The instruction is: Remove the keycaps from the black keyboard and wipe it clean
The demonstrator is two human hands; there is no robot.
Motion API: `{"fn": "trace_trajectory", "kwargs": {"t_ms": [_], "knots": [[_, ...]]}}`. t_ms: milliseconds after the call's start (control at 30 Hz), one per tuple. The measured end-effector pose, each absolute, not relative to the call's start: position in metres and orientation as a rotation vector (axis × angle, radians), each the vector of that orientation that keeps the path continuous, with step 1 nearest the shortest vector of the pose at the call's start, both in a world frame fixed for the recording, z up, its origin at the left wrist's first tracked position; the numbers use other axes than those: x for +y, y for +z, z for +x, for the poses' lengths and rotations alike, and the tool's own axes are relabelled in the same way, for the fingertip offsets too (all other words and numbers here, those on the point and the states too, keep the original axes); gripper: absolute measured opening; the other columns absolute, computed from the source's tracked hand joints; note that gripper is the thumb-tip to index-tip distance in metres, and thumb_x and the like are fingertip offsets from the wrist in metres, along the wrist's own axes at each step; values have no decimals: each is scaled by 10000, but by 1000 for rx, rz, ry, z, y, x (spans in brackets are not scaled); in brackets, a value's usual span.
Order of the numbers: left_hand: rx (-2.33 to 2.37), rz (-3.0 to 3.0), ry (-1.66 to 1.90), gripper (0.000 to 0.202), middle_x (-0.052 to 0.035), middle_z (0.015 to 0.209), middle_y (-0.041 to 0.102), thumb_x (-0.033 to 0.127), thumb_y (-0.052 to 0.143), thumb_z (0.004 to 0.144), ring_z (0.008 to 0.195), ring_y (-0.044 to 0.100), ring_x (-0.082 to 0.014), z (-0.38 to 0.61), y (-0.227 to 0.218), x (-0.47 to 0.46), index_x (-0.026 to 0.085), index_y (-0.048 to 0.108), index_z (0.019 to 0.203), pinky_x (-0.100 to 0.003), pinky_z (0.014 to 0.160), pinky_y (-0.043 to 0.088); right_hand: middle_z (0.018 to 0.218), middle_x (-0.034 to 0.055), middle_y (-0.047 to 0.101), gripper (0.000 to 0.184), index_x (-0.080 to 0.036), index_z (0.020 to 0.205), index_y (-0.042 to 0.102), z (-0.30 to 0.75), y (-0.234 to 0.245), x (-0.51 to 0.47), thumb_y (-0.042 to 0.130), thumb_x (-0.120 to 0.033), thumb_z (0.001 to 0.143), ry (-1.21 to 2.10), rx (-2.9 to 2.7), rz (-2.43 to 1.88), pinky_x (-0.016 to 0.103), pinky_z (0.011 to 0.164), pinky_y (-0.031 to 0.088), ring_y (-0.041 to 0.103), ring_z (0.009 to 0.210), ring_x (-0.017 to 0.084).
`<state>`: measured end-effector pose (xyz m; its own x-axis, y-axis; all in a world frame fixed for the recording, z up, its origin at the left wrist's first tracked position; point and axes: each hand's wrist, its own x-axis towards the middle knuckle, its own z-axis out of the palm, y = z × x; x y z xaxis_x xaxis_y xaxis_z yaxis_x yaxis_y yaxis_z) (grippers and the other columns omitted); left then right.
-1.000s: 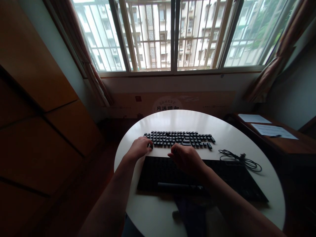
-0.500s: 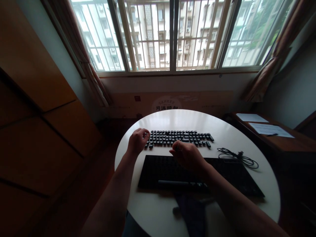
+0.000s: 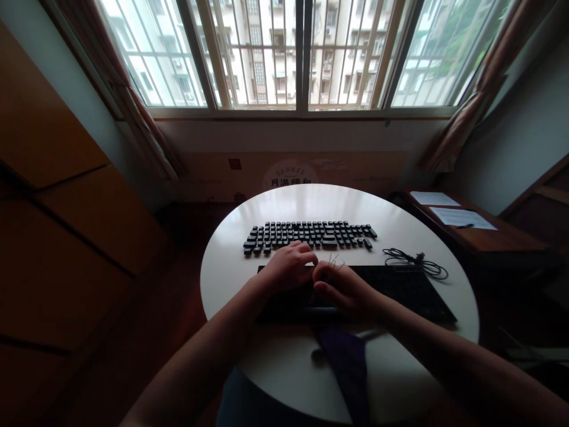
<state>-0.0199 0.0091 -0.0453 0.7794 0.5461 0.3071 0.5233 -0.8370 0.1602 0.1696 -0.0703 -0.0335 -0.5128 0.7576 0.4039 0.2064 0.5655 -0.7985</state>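
My two hands meet over the black keyboard base (image 3: 409,296), which lies flat on the round white table. Thin wires of a keycap puller (image 3: 336,261) poke up from my right hand (image 3: 340,287), whose fingers are closed round it. My left hand (image 3: 291,264) has its fingers bent together at the puller's side; whatever they pinch is hidden. Beyond the base, loose black keycaps (image 3: 306,232) lie in rows laid out like a keyboard. My hands and forearms cover much of the base.
A coiled black cable (image 3: 418,261) lies right of the keycaps. Nearer me are a dark purple cloth (image 3: 344,362) and a small dark item (image 3: 317,356), blurred. At the right, papers (image 3: 462,217) and a pen rest on a wooden side table (image 3: 511,234). The white table (image 3: 231,284) has a curved edge.
My left hand has come from the left end of the keycap rows to my right hand over the base. The right hand is turned, puller wires now pointing up. The view has shifted.
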Motion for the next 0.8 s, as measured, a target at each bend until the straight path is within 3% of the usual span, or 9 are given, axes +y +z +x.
{"fn": "trace_trajectory", "kwargs": {"t_ms": [200, 800], "knots": [[733, 2789, 451, 265, -78, 1173, 645, 319, 621, 905, 1092, 557, -254, -17, -59, 17, 232, 659, 1153, -380, 952, 456, 660, -36, 483, 263, -187, 884, 504, 176, -67, -70, 490, -426, 991, 939, -1932, -881, 223, 538, 343, 400, 567, 104], [821, 2654, 404, 304, -76, 1086, 680, 327, 633, 873, 1016, 615, -250, -14, -67, 21, 221, 668, 1155, -352, 868, 479, 638, -41, 503, 202, -193, 854, 508, 174, -70, -72, 504, -354, 977, 843, -2053, -942, 231, 549, 332, 405, 539, 103]]}}
